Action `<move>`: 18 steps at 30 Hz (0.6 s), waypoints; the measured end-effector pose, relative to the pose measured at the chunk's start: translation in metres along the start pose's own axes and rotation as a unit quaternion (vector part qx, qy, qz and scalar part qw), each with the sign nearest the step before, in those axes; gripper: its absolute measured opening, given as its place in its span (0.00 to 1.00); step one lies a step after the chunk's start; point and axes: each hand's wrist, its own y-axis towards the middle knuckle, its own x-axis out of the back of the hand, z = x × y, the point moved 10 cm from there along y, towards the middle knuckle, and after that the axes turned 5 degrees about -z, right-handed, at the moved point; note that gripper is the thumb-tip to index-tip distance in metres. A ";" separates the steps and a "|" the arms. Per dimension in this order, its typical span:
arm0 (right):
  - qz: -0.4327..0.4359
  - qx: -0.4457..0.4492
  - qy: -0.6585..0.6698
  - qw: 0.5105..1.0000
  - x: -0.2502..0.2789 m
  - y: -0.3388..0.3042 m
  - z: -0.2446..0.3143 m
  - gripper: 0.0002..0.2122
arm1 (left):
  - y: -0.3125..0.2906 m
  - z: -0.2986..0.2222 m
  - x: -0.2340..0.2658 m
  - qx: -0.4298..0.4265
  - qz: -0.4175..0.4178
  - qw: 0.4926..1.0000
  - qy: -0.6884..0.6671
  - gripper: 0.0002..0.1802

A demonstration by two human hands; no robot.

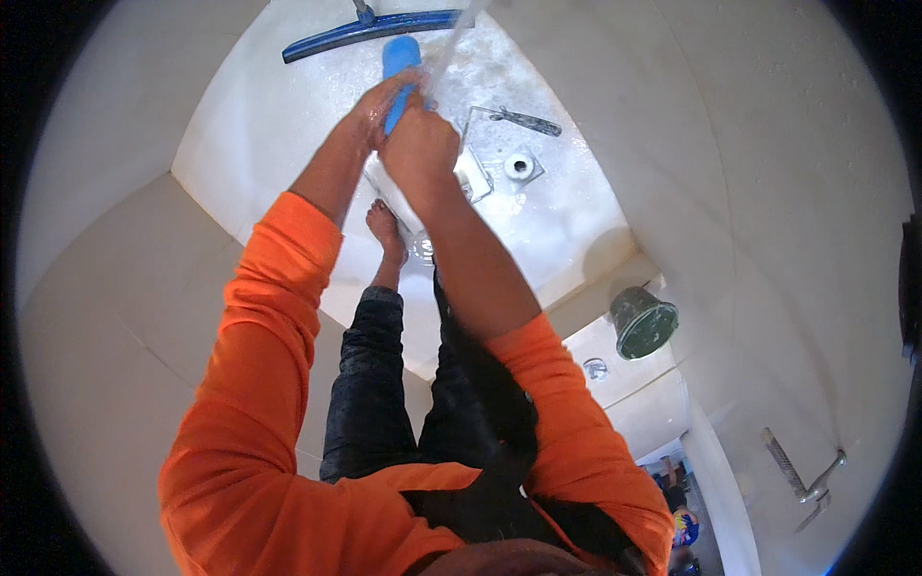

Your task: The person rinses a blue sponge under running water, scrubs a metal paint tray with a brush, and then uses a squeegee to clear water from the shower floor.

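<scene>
Both my hands are out in front of me over the wet white floor, close together around a long, round-ended blue object (401, 56). My left hand (389, 101) lies over its middle with the fingers curled. Closed beside it, my right hand (420, 144) hides much of the blue object's near part, so its exact kind does not show. A stream of water (451, 43) falls just by the fingers. Below the hands a pale, boxy thing (469, 178) is partly covered by my right forearm. Close by on the floor lies a thin wire frame with a dark, stained handle (528, 122).
A blue floor squeegee (370, 35) lies at the far end. Right of my hands stands a white round fitting (519, 168). A dirty green bucket (643, 324) sits on the right, near a wall tap (812, 490). Another person (682, 509) shows at lower right.
</scene>
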 end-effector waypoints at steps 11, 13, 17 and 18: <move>-0.030 -0.119 0.220 0.968 -0.047 0.054 -0.105 0.19 | 0.016 0.034 -0.042 0.028 0.038 0.998 -0.037 0.20; 0.007 -0.139 0.364 0.921 -0.058 0.034 -0.100 0.18 | 0.035 0.044 -0.026 0.020 0.037 0.998 -0.042 0.21; 0.071 -0.275 0.534 0.796 -0.060 -0.007 -0.091 0.11 | 0.051 0.042 -0.010 0.039 0.009 0.999 -0.002 0.21; 0.069 -0.277 0.547 0.787 -0.057 -0.011 -0.088 0.11 | 0.049 0.040 -0.006 0.025 -0.007 1.000 -0.009 0.20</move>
